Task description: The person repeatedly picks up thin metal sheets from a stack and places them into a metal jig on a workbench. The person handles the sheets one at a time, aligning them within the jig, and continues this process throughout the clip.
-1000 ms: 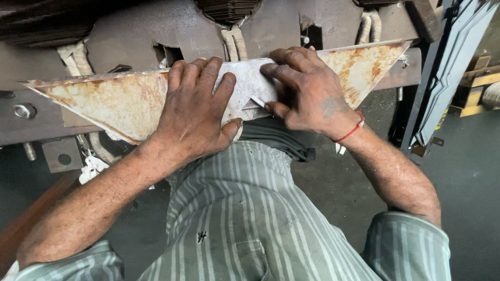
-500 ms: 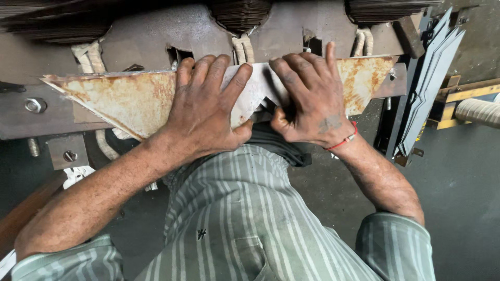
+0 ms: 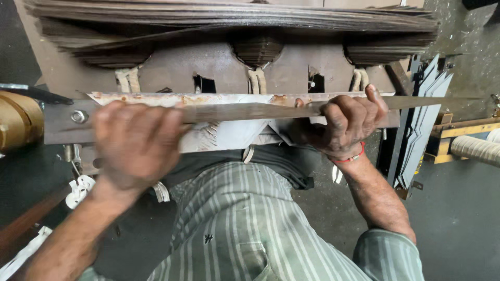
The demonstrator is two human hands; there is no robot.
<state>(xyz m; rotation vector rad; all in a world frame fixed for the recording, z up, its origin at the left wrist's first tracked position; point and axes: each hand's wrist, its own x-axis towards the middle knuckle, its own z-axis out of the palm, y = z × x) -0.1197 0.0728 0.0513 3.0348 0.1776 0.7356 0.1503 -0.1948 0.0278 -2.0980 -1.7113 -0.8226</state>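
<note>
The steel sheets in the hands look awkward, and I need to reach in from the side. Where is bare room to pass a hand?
Bare floor right of the right hand, below the leaning plates. Crowded along the rusty sheet, under the left hand, and beneath the stacked laminations.

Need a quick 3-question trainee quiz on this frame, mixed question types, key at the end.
1. True or false: the right hand grips the thin metal sheet at its edge.
2. Which wrist wears the red band? A) left B) right C) neither
3. Fill in: the left hand lies over the sheet with its fingers ____.

Key: 1 true; 2 B; 3 spread, though it is blurred, so the exact contact cannot be told.
</note>
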